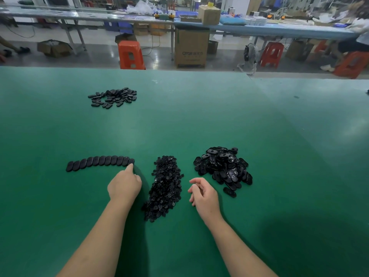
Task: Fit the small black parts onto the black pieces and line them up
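A curved row of several black oval pieces lies side by side on the green table. My left hand has its index finger stretched out, its tip touching the rightmost piece of the row; the other fingers are curled and hold nothing. A long heap of small black parts lies between my hands. My right hand hovers with loosely curled fingers and holds nothing, just left of a heap of loose black oval pieces.
Another pile of black oval pieces sits far back on the left. Beyond the table's far edge are orange stools, a cardboard box and a long workbench with a person seated at the far right.
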`<state>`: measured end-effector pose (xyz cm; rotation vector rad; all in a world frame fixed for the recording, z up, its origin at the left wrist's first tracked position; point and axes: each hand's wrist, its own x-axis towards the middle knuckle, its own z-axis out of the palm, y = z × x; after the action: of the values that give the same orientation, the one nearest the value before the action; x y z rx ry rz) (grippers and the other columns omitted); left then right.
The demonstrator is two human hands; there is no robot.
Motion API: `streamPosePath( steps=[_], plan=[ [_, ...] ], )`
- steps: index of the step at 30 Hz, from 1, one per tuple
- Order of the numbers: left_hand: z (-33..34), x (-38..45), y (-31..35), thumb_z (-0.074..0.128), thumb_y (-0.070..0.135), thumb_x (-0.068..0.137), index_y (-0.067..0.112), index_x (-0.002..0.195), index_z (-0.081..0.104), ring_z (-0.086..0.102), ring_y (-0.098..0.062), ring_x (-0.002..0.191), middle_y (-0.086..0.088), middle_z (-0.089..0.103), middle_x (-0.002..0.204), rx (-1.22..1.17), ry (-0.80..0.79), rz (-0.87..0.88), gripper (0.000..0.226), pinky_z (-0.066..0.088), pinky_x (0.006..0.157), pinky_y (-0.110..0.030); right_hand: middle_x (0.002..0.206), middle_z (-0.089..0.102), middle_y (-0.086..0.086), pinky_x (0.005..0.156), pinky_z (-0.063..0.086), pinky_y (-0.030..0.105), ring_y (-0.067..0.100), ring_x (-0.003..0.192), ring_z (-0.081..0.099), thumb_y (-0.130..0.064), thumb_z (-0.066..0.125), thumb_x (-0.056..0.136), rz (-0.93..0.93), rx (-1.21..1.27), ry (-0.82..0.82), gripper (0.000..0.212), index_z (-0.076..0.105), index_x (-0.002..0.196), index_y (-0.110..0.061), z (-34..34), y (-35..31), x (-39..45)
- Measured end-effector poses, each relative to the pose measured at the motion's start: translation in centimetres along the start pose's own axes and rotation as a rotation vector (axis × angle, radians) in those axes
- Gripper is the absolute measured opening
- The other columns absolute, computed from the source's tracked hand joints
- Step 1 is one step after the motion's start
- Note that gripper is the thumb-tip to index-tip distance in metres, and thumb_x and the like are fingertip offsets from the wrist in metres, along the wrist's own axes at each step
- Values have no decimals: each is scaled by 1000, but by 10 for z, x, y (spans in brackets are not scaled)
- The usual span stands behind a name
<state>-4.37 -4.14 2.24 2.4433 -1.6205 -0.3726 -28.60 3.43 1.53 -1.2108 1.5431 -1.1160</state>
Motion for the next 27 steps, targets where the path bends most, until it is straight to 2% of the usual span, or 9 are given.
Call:
streamPosePath(
  steps=[4,6,10,14,20,27],
  plan=[
    [-1,0,-1,39,25,97,31,151,37,57,-21,75,3,59,88,1,16,-3,54,38,53,-26,77,70,-5,57,53,38,8,57,58,-12,51,99,-2,0,-3,20,66,98,-25,0,-1,0],
    [-1,-1,-1,41,25,98,31,150,40,57,-21,73,3,61,87,-10,43,10,53,37,52,-26,77,70,-6,57,53,38,8,57,58,-12,51,100,-3,1,-4,20,66,97,-25,0,-1,0],
    [2,-8,0,46,25,101,29,138,57,56,-17,65,2,67,90,-129,79,179,39,36,49,-25,77,70,-4,57,54,38,7,57,59,-12,51,100,-7,-8,1,19,66,98,-25,0,-1,-1],
    [6,-16,5,50,30,101,34,126,67,52,-10,62,11,51,81,-134,73,330,30,35,49,-25,77,70,-3,58,54,40,7,57,59,-12,52,100,-5,-14,2,19,66,98,-25,0,-1,-1],
    [9,-18,4,57,37,99,36,111,74,56,-10,69,11,52,84,-140,72,333,21,49,57,-26,79,70,-6,57,54,38,5,57,59,-13,52,100,-10,-27,5,19,66,97,-26,0,-1,-1],
    [12,-26,-1,64,39,95,30,92,76,57,-9,67,11,56,83,-190,158,283,15,47,54,-25,79,70,-5,58,55,44,5,56,59,-13,52,100,-20,-56,2,19,65,96,-27,0,0,0]
  ],
)
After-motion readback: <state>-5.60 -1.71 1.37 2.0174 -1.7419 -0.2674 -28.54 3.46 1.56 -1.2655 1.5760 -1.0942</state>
